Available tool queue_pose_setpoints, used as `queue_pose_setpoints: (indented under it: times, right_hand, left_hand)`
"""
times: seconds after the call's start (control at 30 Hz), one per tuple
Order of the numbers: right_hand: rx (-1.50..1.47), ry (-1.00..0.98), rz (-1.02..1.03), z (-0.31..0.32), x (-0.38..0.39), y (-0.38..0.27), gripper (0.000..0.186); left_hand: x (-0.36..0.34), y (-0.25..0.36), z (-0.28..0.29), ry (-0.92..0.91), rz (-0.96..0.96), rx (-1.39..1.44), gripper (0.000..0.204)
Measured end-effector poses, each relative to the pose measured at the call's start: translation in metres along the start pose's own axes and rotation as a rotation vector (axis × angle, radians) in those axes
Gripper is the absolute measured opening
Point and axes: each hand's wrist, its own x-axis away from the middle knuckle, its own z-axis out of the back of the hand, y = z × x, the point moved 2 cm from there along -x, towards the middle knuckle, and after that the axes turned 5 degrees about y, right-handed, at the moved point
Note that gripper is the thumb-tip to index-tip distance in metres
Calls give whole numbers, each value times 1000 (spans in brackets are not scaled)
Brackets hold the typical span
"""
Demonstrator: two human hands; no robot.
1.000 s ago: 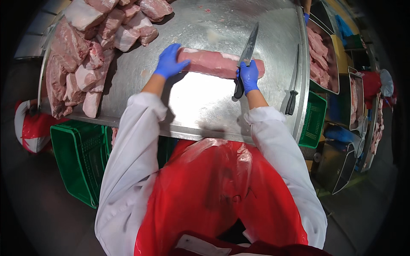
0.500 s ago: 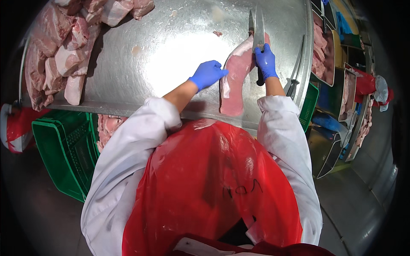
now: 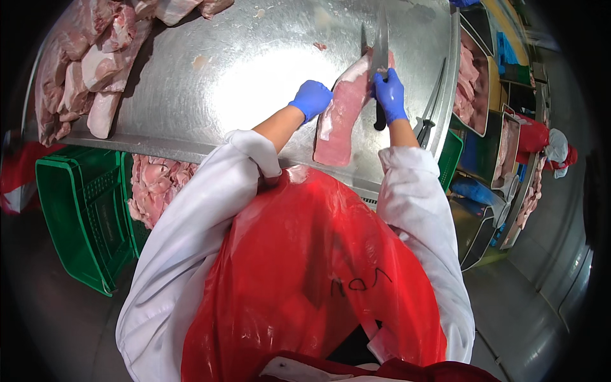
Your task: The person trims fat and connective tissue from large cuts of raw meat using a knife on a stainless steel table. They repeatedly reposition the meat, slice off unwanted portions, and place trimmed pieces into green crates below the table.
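A long pink slab of raw meat point(image 3: 340, 121) lies lengthwise on the steel table point(image 3: 242, 70), its near end at the table's front edge. My left hand point(image 3: 311, 99), in a blue glove, presses on the slab's left side. My right hand point(image 3: 389, 95), also gloved in blue, grips the black handle of a knife point(image 3: 380, 48) whose blade points away from me over the slab's far end. White sleeves and a red plastic apron fill the lower part of the view.
A heap of raw meat pieces point(image 3: 86, 70) covers the table's far left. A sharpening steel point(image 3: 429, 111) lies by the right edge. Green crates point(image 3: 79, 210) stand below left, one holding meat point(image 3: 156, 188). Trays of meat point(image 3: 471, 76) and another person in red point(image 3: 541, 140) are at right.
The slab has been turned from lying across the table to pointing toward me and pulled to the front edge. Both hands moved with it, and the knife now points away.
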Motion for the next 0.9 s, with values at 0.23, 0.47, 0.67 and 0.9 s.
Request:
queue_pose_setpoints:
  times: [0.23, 0.47, 0.67, 0.9]
  right_hand:
    - [63, -222, 176, -25, 64, -33, 56]
    - [305, -468, 225, 0, 116, -34, 69]
    - [-163, -990, -423, 145, 228, -53, 76]
    - [-206, -600, -331, 175, 215, -40, 81]
  left_hand:
    - [14, 31, 13, 17, 209, 212, 14]
    - [36, 50, 36, 260, 24, 5, 13]
    - [60, 26, 116, 800, -28, 54, 25]
    - [59, 68, 31, 286, 79, -312, 48]
